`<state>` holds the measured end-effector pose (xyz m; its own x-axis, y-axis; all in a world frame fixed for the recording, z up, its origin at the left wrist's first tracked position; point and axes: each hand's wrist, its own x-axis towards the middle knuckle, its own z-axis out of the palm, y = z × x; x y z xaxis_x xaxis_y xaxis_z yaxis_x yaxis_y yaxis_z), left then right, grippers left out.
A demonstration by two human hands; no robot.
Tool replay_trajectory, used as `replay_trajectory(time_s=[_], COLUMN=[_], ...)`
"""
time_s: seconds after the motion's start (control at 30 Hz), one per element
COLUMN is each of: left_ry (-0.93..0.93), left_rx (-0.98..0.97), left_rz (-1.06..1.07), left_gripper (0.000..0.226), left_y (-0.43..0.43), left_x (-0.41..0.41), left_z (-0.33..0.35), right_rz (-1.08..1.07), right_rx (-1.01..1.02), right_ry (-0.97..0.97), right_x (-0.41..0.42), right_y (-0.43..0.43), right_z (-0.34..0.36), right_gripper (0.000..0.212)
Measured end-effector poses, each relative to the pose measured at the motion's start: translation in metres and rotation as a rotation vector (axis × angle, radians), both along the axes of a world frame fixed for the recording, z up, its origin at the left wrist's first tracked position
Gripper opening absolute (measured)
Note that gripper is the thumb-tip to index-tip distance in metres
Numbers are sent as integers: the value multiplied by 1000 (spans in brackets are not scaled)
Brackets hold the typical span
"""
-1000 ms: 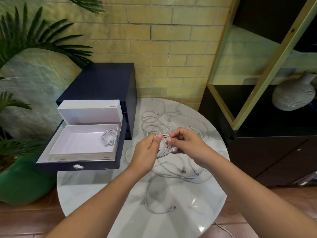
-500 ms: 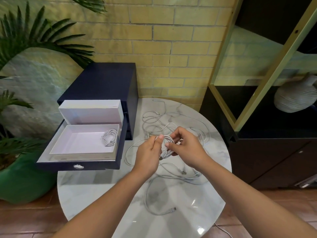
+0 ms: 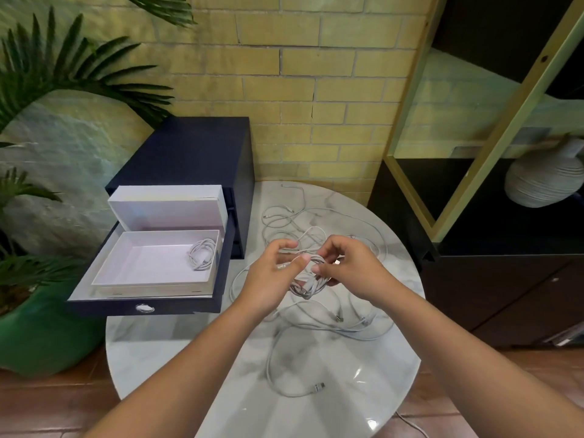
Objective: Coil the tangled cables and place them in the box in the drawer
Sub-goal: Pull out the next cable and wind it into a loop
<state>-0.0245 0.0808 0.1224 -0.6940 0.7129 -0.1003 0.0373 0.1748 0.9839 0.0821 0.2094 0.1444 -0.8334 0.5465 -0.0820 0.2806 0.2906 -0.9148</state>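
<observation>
Marble table (image 3: 177,352) is carrying loose cables (image 3: 331,324); above it, left hand (image 3: 268,279) and right hand (image 3: 350,267) are pinching a wound bundle (image 3: 308,287) with curled fingers (image 3: 301,259). Coiling is probably finishing; next, carrying it to the box (image 3: 142,263) in the drawer (image 3: 104,308).

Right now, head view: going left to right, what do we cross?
Pot → box → left hand → right hand → vase. The cable coil that both hands hold overlaps them, so it is left out.
</observation>
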Motion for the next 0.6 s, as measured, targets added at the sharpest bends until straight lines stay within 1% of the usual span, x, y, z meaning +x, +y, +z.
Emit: replay_trajectory(time_s=[0.07,0.1,0.17,0.2,0.3,0.37,0.4,0.5,0.6], left_ry=[-1,48,184,215,276,309,316,341,373], left_rx=[-18,-62,-182,-214,-247,-253,-249,-242,-242], left_rz=[-55,-112,-219,-233,-158,-88,-68,-52,-37], left_gripper=[21,18,25,29,32,31,31,32,34], left_y=[0,0,1,2,5,5,6,5,4], left_x=[-3,-3,-1,0,2,1,1,2,3], left_z=[3,4,7,9,13,11,9,4,2], right_rz=[18,30,43,32,-64,-110,-123,-149,-127], right_rx=[25,58,109,97,-113,-218,-229,-152,-33], right_ry=[-12,-20,-26,-9,112,195,221,238,230], right_x=[2,3,3,3,5,7,7,6,4], right_y=[0,-1,-4,-5,-9,-12,-14,-20,-23], right_z=[1,1,0,0,0,1,1,-5,-10], right_gripper=[17,16,15,16,27,26,23,13,13])
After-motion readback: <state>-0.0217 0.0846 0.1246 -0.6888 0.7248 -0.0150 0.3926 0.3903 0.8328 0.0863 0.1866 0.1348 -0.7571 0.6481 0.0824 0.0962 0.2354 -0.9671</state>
